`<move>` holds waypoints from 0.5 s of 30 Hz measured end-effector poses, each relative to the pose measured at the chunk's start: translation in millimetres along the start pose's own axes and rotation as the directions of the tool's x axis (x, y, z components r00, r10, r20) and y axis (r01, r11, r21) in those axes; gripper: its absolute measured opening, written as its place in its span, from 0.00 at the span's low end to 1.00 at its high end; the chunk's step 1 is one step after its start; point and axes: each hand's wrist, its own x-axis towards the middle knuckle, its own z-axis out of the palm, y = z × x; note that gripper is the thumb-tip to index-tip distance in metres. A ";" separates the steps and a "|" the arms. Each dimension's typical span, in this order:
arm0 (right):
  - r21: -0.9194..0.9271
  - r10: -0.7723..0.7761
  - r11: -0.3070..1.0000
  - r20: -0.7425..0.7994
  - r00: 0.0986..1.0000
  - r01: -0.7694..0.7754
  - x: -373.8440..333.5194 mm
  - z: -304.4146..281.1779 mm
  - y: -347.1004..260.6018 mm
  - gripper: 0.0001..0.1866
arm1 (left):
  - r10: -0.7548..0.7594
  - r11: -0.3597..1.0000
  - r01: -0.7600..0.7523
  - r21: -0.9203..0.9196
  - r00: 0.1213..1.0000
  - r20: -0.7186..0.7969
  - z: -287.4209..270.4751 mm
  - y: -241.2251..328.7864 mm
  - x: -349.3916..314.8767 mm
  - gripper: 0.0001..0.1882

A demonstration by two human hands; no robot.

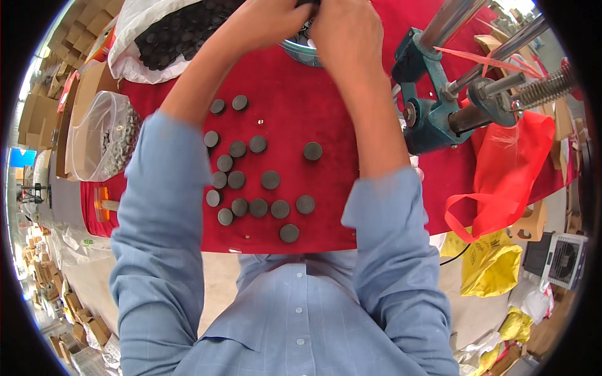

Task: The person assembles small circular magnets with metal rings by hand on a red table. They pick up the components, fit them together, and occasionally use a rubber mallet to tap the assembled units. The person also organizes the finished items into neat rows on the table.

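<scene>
Both my hands are together at the top edge of the view, which cuts off part of the fingers. My left hand (273, 20) is closed, its fingers bent toward a small dark piece between the hands. Beside it my right hand (348, 34) is curled too, its fingertips hidden. Below them stands a round teal-rimmed bowl (303, 55) with small shiny parts in it, partly covered by my hands. Several black round discs (270, 180) lie scattered on the red cloth (338, 213) between my forearms. A white sack (122, 59) full of similar black discs (182, 37) lies at the far left.
A green hand press (433, 122) with metal rods stands on the right. A red fabric bag (511, 175) lies beside it. At the left are a clear plastic tub (94, 141) of small metal parts and an orange-headed tool (101, 204). A yellow bag (492, 266) sits lower right.
</scene>
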 end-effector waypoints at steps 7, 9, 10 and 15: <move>0.187 -0.042 0.980 -0.112 0.993 0.062 -23.6 27.7 16.3 0.15 | -0.036 0.981 0.057 0.185 0.993 -0.112 -24.1 -72.1 -32.3 0.26; 0.453 -0.079 0.891 0.116 0.990 0.018 -57.1 5.0 -9.3 0.17 | -0.188 0.974 0.197 0.116 0.979 -0.079 -48.3 -53.6 -94.5 0.20; 0.532 -0.098 0.844 0.285 0.954 -0.072 -75.9 1.4 -18.1 0.18 | -0.281 0.952 0.284 0.112 0.959 -0.043 -58.0 -44.1 -125.6 0.20; 0.429 -0.338 0.895 0.465 0.818 0.126 -131.6 32.1 -50.2 0.26 | -0.515 0.844 0.533 0.068 0.838 -0.182 -71.3 -14.5 -277.3 0.19</move>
